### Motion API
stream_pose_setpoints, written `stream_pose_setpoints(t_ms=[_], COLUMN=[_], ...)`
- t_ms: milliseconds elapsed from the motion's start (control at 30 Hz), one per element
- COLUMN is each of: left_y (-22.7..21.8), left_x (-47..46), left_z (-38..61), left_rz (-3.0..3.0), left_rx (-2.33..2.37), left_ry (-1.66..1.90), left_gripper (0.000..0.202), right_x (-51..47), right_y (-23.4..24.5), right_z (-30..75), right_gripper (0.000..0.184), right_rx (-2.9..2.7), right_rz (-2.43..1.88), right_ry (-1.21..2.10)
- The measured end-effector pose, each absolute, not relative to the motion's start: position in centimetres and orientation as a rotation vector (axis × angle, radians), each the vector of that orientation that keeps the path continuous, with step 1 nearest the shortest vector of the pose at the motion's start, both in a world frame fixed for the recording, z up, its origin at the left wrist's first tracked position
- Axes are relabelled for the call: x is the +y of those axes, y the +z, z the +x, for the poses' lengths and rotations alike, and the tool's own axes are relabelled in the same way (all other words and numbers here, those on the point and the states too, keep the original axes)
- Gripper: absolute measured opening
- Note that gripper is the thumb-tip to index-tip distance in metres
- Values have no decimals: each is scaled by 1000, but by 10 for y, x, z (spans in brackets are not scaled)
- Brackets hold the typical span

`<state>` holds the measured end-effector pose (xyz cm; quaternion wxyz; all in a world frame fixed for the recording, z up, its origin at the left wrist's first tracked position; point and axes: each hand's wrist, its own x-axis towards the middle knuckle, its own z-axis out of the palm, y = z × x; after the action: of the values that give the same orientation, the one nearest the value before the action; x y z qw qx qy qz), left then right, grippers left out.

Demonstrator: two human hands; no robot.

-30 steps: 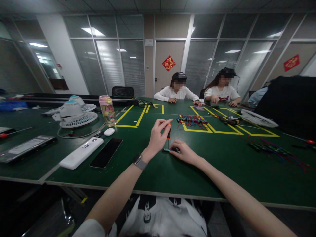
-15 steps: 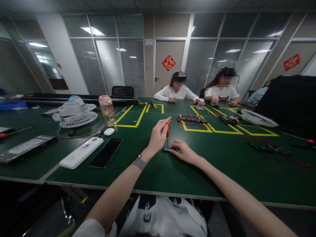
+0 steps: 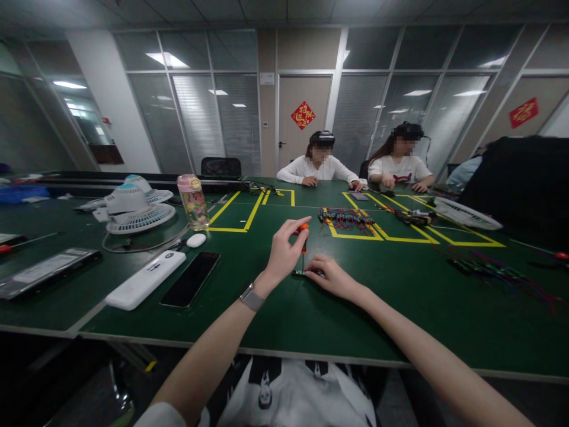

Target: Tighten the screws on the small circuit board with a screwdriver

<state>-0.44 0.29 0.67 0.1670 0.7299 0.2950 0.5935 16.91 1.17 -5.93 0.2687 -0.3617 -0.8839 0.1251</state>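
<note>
My left hand (image 3: 287,249) is closed around the orange and black handle of a screwdriver (image 3: 304,244), which stands about upright. Its thin shaft points down onto a small green circuit board (image 3: 299,273) lying flat on the green table (image 3: 284,314). Whether the tip sits in a screw is too small to tell. From the right, my right hand (image 3: 331,275) rests on the table with its fingertips pinched on the board's right end. A dark part under those fingers is mostly covered.
Left of my arms lie a black phone (image 3: 191,280), a white power bank (image 3: 146,280) and a white earbud case (image 3: 196,240). A bottle (image 3: 193,203) stands behind them. Wired boards (image 3: 347,219) are heaped beyond my right hand. Two people sit across the table.
The fingers of my left hand were nearly straight beside the screwdriver handle and are now bent round its top. My right hand and the board have stayed in place.
</note>
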Motion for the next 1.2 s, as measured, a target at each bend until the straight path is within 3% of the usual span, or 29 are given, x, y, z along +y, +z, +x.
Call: stream_pose_setpoints(t_ms=[300, 500, 667, 867, 1033, 1200], left_y=[4, 5, 5, 6, 6, 4], left_x=[7, 5, 7, 6, 5, 6], left_z=[-5, -5, -5, -5, -5, -5], left_rz=[2023, 2050, 2022, 2029, 2028, 2033], left_rx=[812, 895, 825, 933, 826, 890], left_ry=[1686, 1745, 1669, 1760, 1686, 1757], left_gripper=[32, 24, 33, 23, 31, 23], right_x=[13, 13, 12, 12, 12, 12], right_y=[-61, -61, -60, -59, -59, -60], right_z=[169, 170, 170, 169, 169, 169], right_gripper=[11, 10, 10, 8, 8, 8], right_rx=[-2382, -2380, -2388, -2387, -2383, -2390], right_rz=[-983, -984, -993, -1009, -998, -1006], right_ry=[326, 336, 331, 331, 337, 322])
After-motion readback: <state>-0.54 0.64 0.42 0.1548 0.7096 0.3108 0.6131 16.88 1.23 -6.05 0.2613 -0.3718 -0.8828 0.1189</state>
